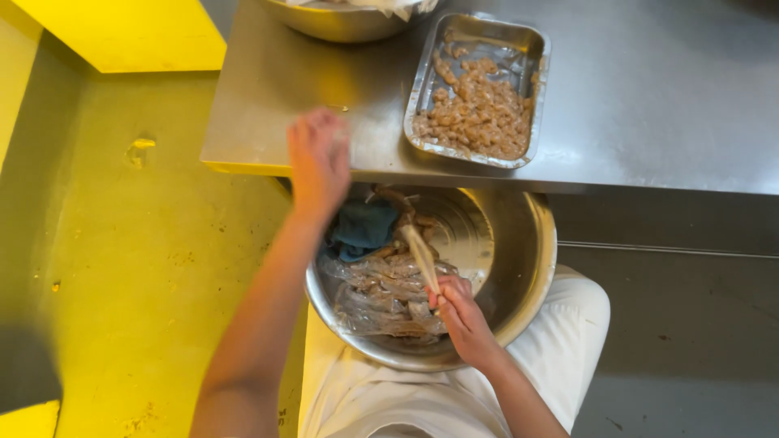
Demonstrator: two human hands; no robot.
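My left hand (318, 158) is raised over the front edge of the steel table (649, 97), back of the hand up, fingers curled; whether it holds anything is hidden. My right hand (456, 312) sits inside a large steel bowl (523, 268) on my lap and is shut on a long pale shrimp (420, 255) that points up and away. In the bowl lie a heap of raw shrimp in clear plastic (381, 292) and a blue cloth (363, 227).
A rectangular foil tray (422, 81) with peeled shrimp pieces stands on the table just beyond the bowl. A second steel bowl (341, 20) sits at the table's far edge. A yellow floor lies to the left, a grey floor to the right.
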